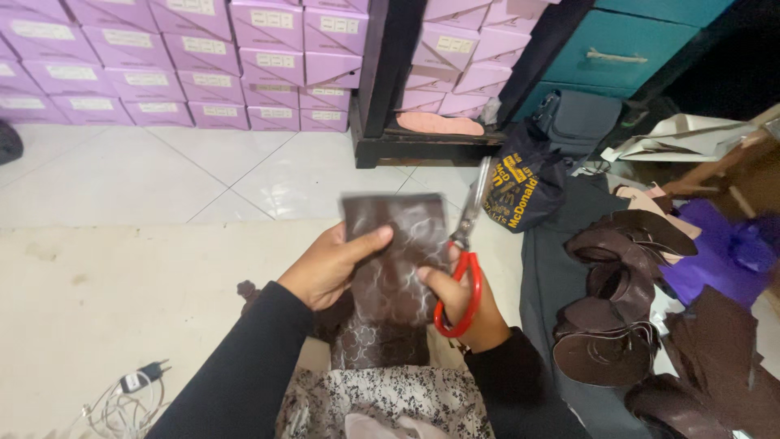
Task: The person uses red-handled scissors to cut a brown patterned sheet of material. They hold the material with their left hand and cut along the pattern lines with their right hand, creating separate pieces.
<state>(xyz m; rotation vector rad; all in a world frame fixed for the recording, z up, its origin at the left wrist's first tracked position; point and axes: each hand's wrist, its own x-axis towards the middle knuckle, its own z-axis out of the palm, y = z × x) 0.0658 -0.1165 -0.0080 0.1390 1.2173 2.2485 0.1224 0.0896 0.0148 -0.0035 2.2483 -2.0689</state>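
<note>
1. Left hand (333,267) is closed on the brown sheet (390,276): thumb lies flat across its upper left face, the other fingers are tucked behind it, so it's pinched by its left edge.
2. Right hand (463,302) is wrapped through the red handles of the scissors (465,260). Thumb is in one loop, the other fingers curl round the lower loop, firm grip. Blades point up and away along the sheet's right edge; it's too blurry to tell how far apart they are or whether they're biting the sheet.
3. The sheet sits between both hands, held upright-ish, pale scribbled lines on it, lower end hanging down toward the lap.
4. Just under the hands: a floral patterned cloth (382,398) on the lap.
5. Right of the scissors hand: a pile of brown cut pieces (621,301) on dark fabric, with a purple bag (719,248) past that.
6. Beyond the blade tips: a dark printed bag (520,191) on the floor.
7. Low left of the left sleeve: a charger and cable (130,390).
8. Far up top: stacked lilac boxes (203,65).
</note>
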